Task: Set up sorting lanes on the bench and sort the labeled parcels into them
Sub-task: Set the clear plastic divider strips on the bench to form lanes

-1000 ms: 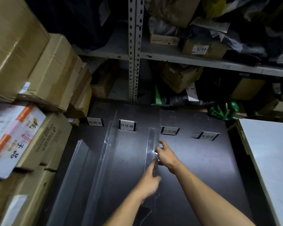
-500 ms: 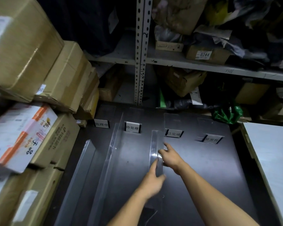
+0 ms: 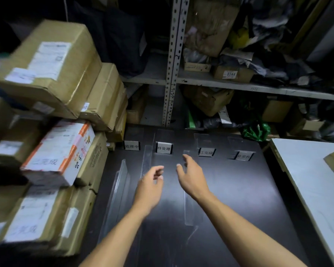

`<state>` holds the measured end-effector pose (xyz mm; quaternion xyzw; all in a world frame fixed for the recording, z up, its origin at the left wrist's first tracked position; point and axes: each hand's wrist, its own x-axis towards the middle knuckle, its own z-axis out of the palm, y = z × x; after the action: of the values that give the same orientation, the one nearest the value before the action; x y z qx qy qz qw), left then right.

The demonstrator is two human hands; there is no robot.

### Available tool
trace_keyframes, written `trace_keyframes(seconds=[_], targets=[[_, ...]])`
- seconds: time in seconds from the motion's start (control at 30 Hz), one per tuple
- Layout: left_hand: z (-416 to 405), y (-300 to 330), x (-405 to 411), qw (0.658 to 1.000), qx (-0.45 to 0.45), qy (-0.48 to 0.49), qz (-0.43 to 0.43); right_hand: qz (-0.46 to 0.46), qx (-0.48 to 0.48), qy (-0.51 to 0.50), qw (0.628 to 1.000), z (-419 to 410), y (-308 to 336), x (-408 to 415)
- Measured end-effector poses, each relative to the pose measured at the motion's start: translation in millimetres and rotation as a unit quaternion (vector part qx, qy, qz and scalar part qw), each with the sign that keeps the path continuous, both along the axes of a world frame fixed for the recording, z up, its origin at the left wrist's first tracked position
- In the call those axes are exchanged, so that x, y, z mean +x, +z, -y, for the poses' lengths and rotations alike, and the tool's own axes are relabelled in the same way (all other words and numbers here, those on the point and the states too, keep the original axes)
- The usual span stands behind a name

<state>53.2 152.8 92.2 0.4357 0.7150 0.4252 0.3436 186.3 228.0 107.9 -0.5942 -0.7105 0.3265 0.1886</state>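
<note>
Over the dark bench (image 3: 239, 199), both hands hover with loose fingers, holding nothing: left hand (image 3: 149, 186), right hand (image 3: 193, 179). Clear acrylic divider strips (image 3: 189, 207) stand nearly invisible; a careless sweep could topple them. Labelled cardboard parcels (image 3: 52, 78) wait stacked left.

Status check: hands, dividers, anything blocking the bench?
Left hand and right hand open, holding nothing. Clear divider lies on bench. Parcels stacked left, unsorted.

Parcels (image 3: 52, 120) left of bench (image 3: 239, 189)

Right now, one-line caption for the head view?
Both hands, left hand and right hand, hover open over clear dividers on the dark bench.
</note>
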Motion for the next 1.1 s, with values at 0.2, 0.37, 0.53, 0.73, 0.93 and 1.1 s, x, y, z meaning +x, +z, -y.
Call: trace_keyframes(seconds=[0.2, 0.37, 0.53, 0.73, 0.93, 1.1], targets=[[70, -4, -60, 0.991, -0.031, 0.024, -0.131, -0.026, -0.032, 0.081, 0.996, 74, 8, -74], [115, -27, -95, 0.991, -0.097, -0.005, -0.087, -0.018, -0.105, 0.082, 0.991, 120, -11, -119], [142, -50, -107, 0.977, -0.208, -0.037, -0.038, -0.003, -0.187, 0.076, 0.979, 148, -33, -144], [157, -61, -109, 0.961, -0.253, -0.102, -0.039, 0.021, -0.233, 0.107, 0.966, 165, -48, -158], [153, -63, -112, 0.958, -0.267, -0.089, -0.048, 0.015, -0.272, 0.103, 0.957, 166, -59, -158], [159, -45, -112, 0.971, -0.237, -0.008, -0.016, -0.022, -0.3, 0.097, 0.949, 167, -62, -156]])
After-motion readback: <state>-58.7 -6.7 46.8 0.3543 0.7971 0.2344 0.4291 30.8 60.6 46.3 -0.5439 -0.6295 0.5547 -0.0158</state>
